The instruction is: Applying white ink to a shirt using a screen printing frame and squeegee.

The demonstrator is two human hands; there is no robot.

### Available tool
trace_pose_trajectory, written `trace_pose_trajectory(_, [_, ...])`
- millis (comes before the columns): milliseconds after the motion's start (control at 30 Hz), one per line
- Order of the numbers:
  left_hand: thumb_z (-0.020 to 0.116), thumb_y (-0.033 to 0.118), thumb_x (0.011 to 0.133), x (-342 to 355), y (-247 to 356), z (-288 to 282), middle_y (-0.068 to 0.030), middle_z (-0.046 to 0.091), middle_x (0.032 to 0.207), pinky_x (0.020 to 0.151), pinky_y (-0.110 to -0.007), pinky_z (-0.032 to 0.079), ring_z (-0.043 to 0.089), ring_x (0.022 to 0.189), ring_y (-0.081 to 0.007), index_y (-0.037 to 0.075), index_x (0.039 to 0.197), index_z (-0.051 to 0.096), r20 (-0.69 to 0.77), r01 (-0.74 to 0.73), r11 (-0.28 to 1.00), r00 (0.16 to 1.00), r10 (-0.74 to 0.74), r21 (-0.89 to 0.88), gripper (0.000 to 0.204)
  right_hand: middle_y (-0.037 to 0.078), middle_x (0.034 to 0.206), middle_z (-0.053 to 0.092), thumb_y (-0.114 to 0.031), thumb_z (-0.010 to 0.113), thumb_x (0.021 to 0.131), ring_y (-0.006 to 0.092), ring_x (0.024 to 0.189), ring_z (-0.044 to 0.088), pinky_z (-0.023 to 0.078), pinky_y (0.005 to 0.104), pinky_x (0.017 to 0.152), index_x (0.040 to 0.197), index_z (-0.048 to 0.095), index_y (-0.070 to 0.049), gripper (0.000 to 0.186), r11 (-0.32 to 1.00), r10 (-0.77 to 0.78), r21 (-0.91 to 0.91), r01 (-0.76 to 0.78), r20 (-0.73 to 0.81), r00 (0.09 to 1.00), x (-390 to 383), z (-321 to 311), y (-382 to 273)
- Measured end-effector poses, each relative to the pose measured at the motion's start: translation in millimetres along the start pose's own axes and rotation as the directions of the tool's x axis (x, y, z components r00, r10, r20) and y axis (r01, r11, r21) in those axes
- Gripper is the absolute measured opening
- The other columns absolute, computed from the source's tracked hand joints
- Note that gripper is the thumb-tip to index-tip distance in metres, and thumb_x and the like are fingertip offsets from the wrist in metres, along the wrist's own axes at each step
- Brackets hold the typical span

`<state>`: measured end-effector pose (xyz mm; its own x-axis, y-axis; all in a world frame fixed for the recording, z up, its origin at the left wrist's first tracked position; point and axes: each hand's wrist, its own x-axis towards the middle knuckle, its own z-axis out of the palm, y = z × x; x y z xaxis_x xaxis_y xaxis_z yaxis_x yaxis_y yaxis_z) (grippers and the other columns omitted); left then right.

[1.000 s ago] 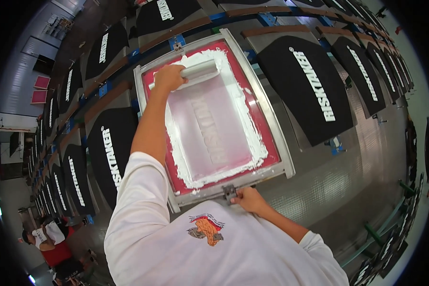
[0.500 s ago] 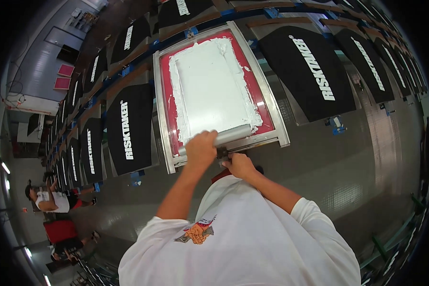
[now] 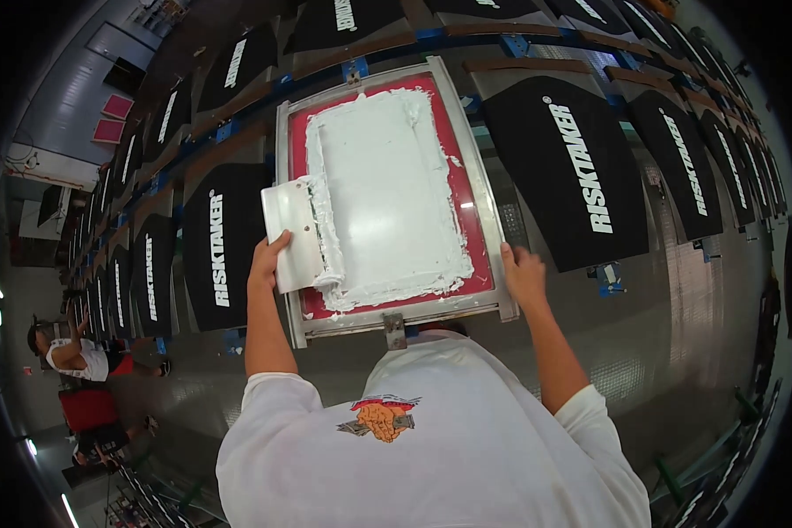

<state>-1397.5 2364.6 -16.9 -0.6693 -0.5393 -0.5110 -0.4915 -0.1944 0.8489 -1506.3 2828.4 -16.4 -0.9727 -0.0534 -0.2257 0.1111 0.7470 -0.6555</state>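
Note:
A screen printing frame [image 3: 493,238] with silver rails lies in front of me. Its red-bordered mesh [image 3: 472,280] carries white ink [image 3: 396,194], smooth in the middle and ridged at the borders. My left hand [image 3: 267,260] holds a wide pale squeegee [image 3: 292,231] by its near end, at the frame's left side. Ink clings along the squeegee's right edge, which rests by the ink's left border. My right hand [image 3: 524,276] is at the right rail near its lower corner, fingers curled against it. A metal bracket [image 3: 395,331] sits at the middle of the near rail.
Black fabric panels with white lettering lie on boards both left [image 3: 223,246] and right [image 3: 572,167] of the frame, with further rows beyond. Blue clamps [image 3: 611,280] show along the boards' ends. A person [image 3: 84,354] in a white top stands at far left.
The squeegee has gone from the frame's near end to its left side, now in my left hand. My right hand has moved from the near rail's middle to the right rail.

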Motion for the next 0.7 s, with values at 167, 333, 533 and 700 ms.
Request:
trace_pose_trajectory(167, [0.071, 0.021, 0.079, -13.3, 7.3, 20.6, -0.0135, 0.063, 0.104, 0.079, -0.036, 0.05, 0.063, 0.089, -0.0228, -0.005, 0.117, 0.053, 0.024, 0.019, 1.0, 1.0, -0.019, 0.003, 0.05, 0.028, 0.093, 0.064, -0.054, 0.046, 0.089, 0.0371, 0.094, 0.062, 0.046, 0.0395, 0.082, 0.106, 0.061, 0.006, 0.063, 0.907, 0.185, 0.358, -0.224, 0.142, 0.972, -2.6, -2.8, 9.0])
trace_pose_trajectory(333, [0.07, 0.017, 0.079, -60.6, 48.6, 65.6, -0.0141, 0.064, 0.101, 0.078, -0.035, 0.05, 0.064, 0.086, -0.0238, -0.006, 0.113, 0.055, 0.064, -0.089, 0.996, 0.994, 0.088, 0.018, 0.044, 0.023, 0.087, 0.066, -0.052, 0.052, 0.086, 0.0322, 0.086, 0.065, 0.048, 0.0368, 0.076, 0.104, 0.063, 0.003, 0.059, 0.896, 0.186, 0.387, -0.218, 0.119, 0.975, -11.4, -50.4, 25.9])
trace_pose_trajectory(533, [0.072, 0.019, 0.078, -73.0, 72.4, 216.7, -0.014, 0.064, 0.099, 0.077, -0.034, 0.05, 0.064, 0.084, -0.0227, -0.006, 0.113, 0.055, 0.136, -0.13, 0.991, 0.983, 0.125, 0.035, 0.045, 0.017, 0.083, 0.068, -0.051, 0.054, 0.086, 0.0255, 0.079, 0.065, 0.048, 0.0339, 0.072, 0.102, 0.065, 0.001, 0.055, 0.866, 0.214, 0.455, -0.207, 0.036, 0.976, 32.2, -154.7, 113.4])
trace_pose_trajectory(700, [0.072, 0.02, 0.078, -82.0, 63.3, 351.0, -0.0135, 0.064, 0.097, 0.075, -0.035, 0.051, 0.064, 0.083, -0.0222, -0.006, 0.11, 0.056, 0.126, -0.073, 0.996, 0.99, 0.067, 0.044, 0.044, 0.018, 0.082, 0.067, -0.051, 0.055, 0.085, 0.0261, 0.079, 0.065, 0.048, 0.0342, 0.073, 0.101, 0.065, 0.002, 0.056, 0.876, 0.239, 0.433, -0.215, -0.002, 0.971, 82.8, -230.6, 199.0])
